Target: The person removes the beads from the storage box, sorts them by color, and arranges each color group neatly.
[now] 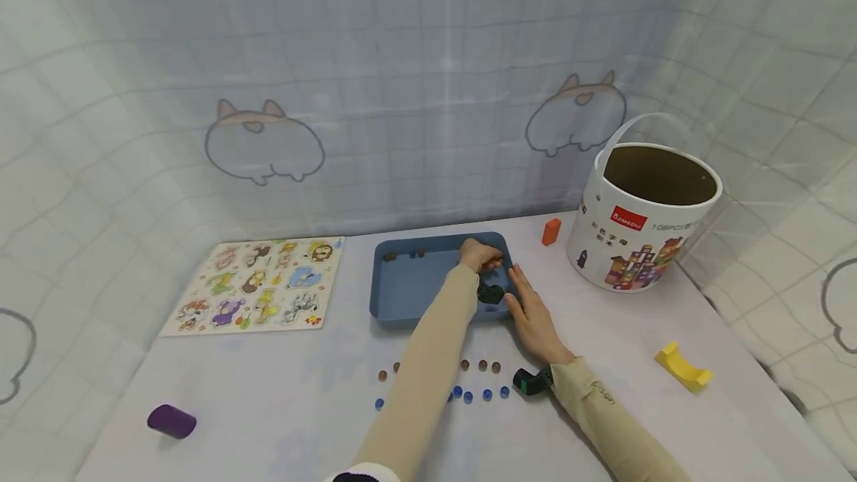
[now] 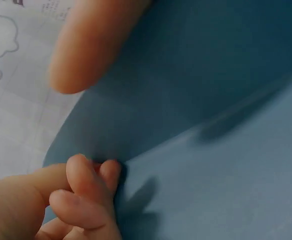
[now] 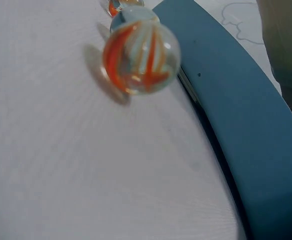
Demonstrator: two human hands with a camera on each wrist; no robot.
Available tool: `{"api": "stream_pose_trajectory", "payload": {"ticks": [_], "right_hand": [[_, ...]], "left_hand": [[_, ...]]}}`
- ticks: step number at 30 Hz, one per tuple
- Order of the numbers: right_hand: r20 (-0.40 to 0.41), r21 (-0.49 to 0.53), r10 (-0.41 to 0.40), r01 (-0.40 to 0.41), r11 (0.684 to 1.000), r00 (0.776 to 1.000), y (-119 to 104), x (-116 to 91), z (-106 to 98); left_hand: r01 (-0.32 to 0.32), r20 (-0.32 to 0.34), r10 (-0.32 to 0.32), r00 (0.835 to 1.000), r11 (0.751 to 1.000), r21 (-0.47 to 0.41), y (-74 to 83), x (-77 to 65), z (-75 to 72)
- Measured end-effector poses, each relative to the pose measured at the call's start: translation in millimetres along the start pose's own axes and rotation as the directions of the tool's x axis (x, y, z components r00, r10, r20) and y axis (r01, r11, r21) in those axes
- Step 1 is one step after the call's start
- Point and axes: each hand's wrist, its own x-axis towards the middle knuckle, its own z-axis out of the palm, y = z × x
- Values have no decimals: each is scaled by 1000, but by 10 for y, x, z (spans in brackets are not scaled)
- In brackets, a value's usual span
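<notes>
My left hand [image 1: 478,253] reaches into the blue tray [image 1: 418,288] at its far right corner. In the left wrist view its fingers [image 2: 86,185] are curled at the corner, while a blurred digit [image 2: 83,55] stands apart near the lens. Whether the fingertips hold anything I cannot tell. Along the tray's right side, my right hand [image 1: 535,318] lies with straight fingers, its fingertips by the rim. Small brown and blue pieces sit along the tray's far wall. The right wrist view shows a clear marble [image 3: 143,57] with orange swirls on the table, more marbles behind it.
Brown marbles [image 1: 483,365] and small blue pieces [image 1: 487,394] form two rows before the tray. An animal puzzle board [image 1: 257,285] and purple cylinder [image 1: 172,421] lie left. At right are an orange block [image 1: 551,231], a white bucket [image 1: 596,244] and a yellow arch block [image 1: 681,368].
</notes>
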Motion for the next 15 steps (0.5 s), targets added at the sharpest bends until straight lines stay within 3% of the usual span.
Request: {"api": "stream_pose_trajectory", "payload": {"ticks": [6,11,15], "right_hand": [[17,1,8,-8,1000,1000,-26,4,2],[17,-6,26,-26,1000,1000,-30,-3,-33],[26,-11,28,-28,1000,999,-44,-2,-24]], "left_hand": [[-100,138,93,986,994,45,64,-188,-256],[-161,297,130,946,983,83,142,-352,-606],[-215,342,167,925,971,107,76,-510,-977]]}}
